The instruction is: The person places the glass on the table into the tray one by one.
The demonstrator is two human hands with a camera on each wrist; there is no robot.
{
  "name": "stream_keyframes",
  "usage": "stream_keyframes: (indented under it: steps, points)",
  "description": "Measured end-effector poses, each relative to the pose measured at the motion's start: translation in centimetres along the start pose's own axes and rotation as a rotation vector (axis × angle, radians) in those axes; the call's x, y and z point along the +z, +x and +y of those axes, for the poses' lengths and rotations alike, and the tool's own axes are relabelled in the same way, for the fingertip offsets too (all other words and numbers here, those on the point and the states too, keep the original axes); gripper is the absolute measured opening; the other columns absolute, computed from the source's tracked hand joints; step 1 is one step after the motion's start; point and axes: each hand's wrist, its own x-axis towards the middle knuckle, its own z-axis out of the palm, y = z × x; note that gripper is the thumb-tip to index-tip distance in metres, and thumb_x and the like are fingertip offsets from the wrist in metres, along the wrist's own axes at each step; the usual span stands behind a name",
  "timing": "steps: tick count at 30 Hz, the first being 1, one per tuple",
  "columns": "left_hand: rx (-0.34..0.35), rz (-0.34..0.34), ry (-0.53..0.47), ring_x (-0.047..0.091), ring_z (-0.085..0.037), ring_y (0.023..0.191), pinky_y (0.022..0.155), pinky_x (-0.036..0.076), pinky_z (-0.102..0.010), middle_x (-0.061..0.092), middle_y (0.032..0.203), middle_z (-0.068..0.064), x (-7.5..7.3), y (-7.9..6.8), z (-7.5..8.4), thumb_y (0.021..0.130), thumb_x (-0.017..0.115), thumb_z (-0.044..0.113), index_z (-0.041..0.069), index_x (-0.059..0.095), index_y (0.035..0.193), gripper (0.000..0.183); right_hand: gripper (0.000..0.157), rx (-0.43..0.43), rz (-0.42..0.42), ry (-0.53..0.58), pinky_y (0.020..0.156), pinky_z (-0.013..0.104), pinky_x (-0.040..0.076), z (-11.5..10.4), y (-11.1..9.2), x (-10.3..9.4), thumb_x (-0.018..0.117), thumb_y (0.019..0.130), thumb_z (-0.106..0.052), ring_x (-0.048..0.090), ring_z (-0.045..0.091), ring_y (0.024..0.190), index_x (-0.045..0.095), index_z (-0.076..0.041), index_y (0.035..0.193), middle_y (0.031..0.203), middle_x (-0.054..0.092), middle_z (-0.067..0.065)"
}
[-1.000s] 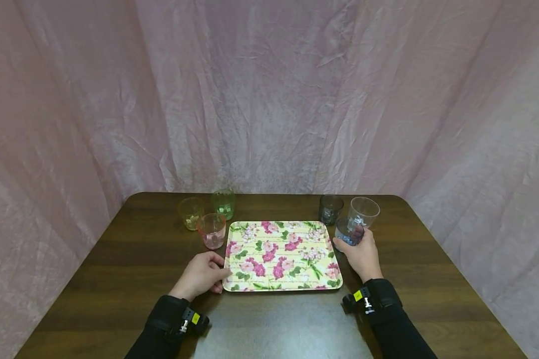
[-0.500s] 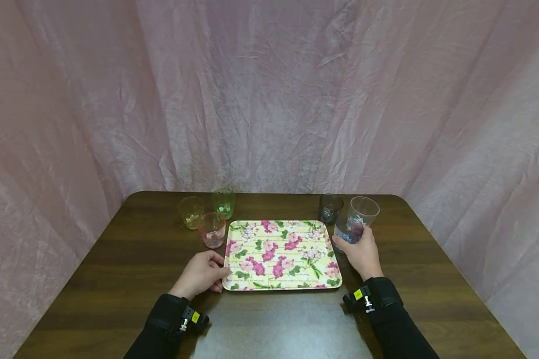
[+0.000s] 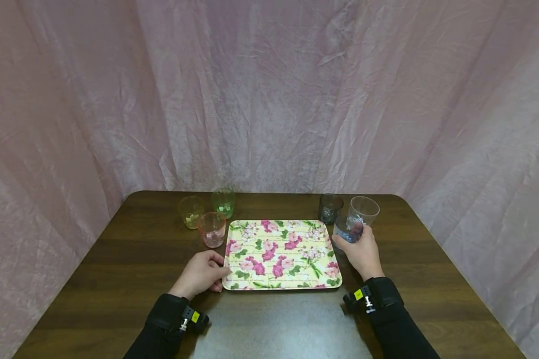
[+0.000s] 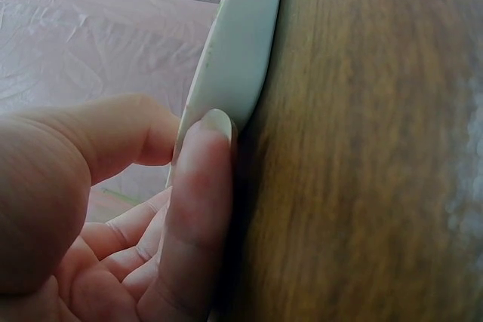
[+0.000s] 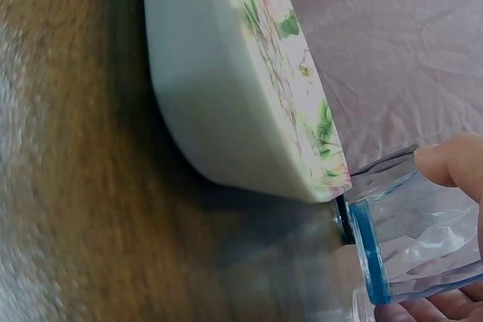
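Observation:
A floral tray (image 3: 282, 255) lies on the table, with a white side wall (image 4: 240, 50) in the left wrist view. My left hand (image 3: 199, 273) pinches the tray's left edge near its front corner, the thumb on top and a finger against the outer side. Beside the tray's right edge, my right hand (image 3: 362, 253) grips a clear bluish tumbler (image 3: 345, 232), thumb on its left side. Its thick blue base (image 5: 370, 253) shows in the right wrist view; whether it touches the table I cannot tell. Right behind it stand a clear tumbler (image 3: 365, 207) and a dark grey tumbler (image 3: 330, 208).
Left of the tray stand a pink tumbler (image 3: 212, 231), a yellow tumbler (image 3: 190, 212) and a green tumbler (image 3: 223, 202), close together. The brown wooden table (image 3: 117, 279) ends at the back before a pink curtain (image 3: 269, 99).
The bluish tumbler in my right hand has shifted very slightly to the left and back. My left hand and the tray stay in place.

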Motion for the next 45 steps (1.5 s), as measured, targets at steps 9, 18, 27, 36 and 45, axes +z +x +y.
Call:
stream_keyframes:
  steps: [9,18,27,36,45]
  points:
    - [0.007,0.004,-0.005,0.062,-0.020,0.050,0.043,0.056,-0.030,0.063,0.068,-0.010,0.0,-0.1,0.0,0.088,0.075,0.004,-0.002,0.061,0.101,0.021,0.091,-0.018,-0.007,0.011,0.100,0.054,0.044,-0.5,-0.1,-0.1,0.078,0.086,-0.042,0.044,0.037,0.121,0.026,0.005,0.145,0.135,0.040,0.024]
    - [0.002,0.003,-0.010,0.062,-0.020,0.050,0.043,0.057,-0.030,0.063,0.069,-0.010,0.1,0.0,0.0,0.087,0.075,0.003,-0.003,0.061,0.101,0.021,0.090,-0.036,0.009,0.012,0.099,0.054,0.044,-1.4,-0.1,-0.1,0.079,0.086,-0.039,0.045,0.036,0.121,0.026,0.005,0.145,0.134,0.042,0.023]
    - [0.006,0.002,-0.004,0.061,-0.020,0.050,0.044,0.057,-0.031,0.063,0.069,-0.012,0.0,-0.1,0.0,0.088,0.075,0.004,-0.003,0.061,0.102,0.021,0.090,-0.054,-0.001,0.017,0.096,0.054,0.047,-2.0,-0.2,0.0,0.079,0.086,-0.038,0.045,0.036,0.120,0.026,0.003,0.146,0.133,0.041,0.023]
    - [0.009,-0.016,-0.015,0.063,-0.022,0.051,0.044,0.057,-0.029,0.063,0.070,-0.012,0.0,0.1,-0.1,0.088,0.075,0.004,-0.005,0.060,0.104,0.024,0.089,-0.071,0.016,0.018,0.095,0.052,0.048,-2.8,-0.1,0.3,0.080,0.084,-0.040,0.047,0.033,0.117,0.029,0.002,0.144,0.130,0.043,0.021]
    - [0.017,-0.005,-0.020,0.062,-0.021,0.050,0.044,0.057,-0.030,0.063,0.069,-0.012,0.0,-0.1,-0.1,0.088,0.075,0.003,-0.005,0.060,0.103,0.022,0.084,-0.086,0.005,0.045,0.096,0.051,0.048,-3.4,0.1,0.8,0.081,0.085,-0.035,0.048,0.033,0.116,0.032,0.003,0.142,0.130,0.045,0.022]
